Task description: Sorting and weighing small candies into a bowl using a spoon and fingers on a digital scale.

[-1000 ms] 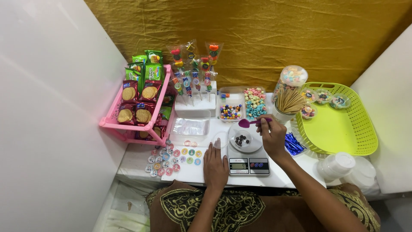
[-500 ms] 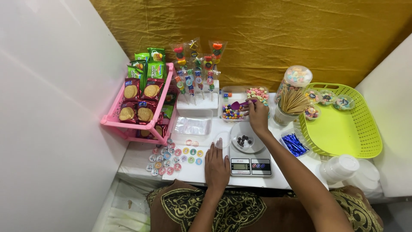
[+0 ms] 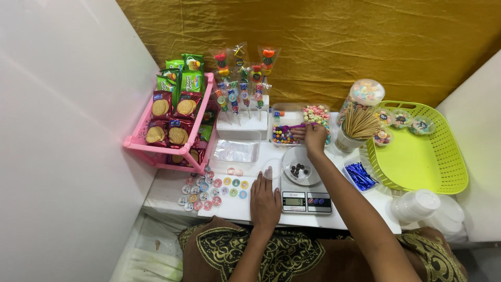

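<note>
Fingers [image 3: 308, 134] around purple scoop [image 3: 292, 127], multicoloured candies [image 3: 283, 136].

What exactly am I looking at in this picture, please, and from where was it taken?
A camera worn on a person's head looks down at their two bare hands over a white table. The left hand rests flat beside a small digital scale, whose clear dish holds a few dark sweets. The right hand reaches to a tray of colourful candies, holding a purple scoop. Around them stand a pink snack rack, candy skewers and a green basket.
</note>
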